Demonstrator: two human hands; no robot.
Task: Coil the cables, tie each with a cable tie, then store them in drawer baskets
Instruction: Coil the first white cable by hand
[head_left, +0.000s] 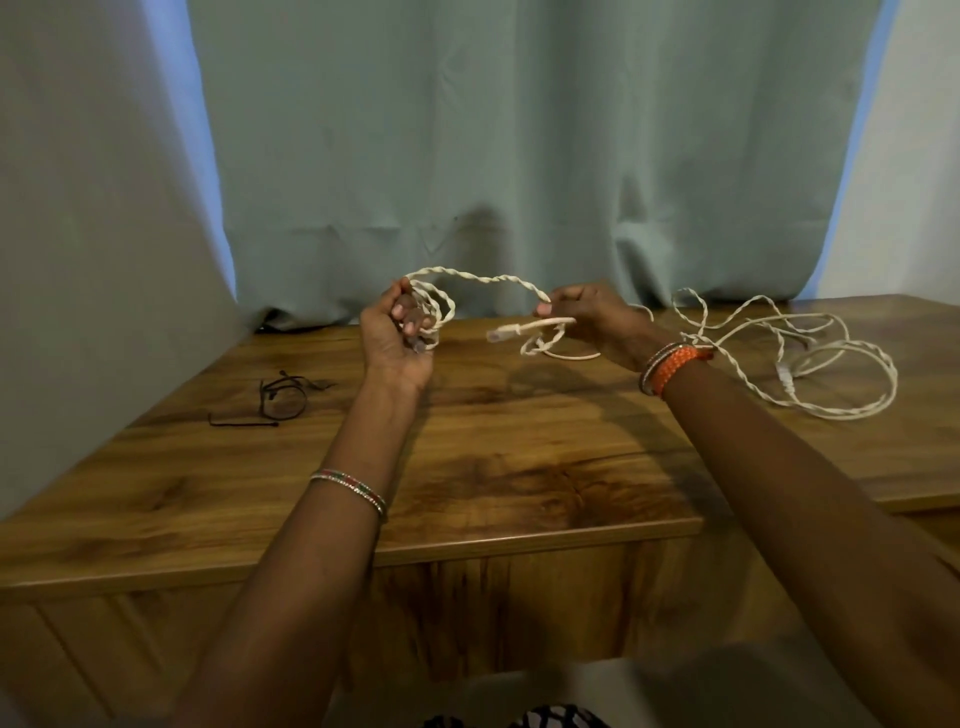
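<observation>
Where hand grips, cable hides.

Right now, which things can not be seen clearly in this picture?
- Head view: the drawer baskets are not in view at all.
- The cable passes inside the left hand; curled fingers hide how many loops it holds.
- The plug near the right hand is blurred; its type is unclear.
- The black cable ties on the table are too thin to count.

Home room, curtain, wooden table
</observation>
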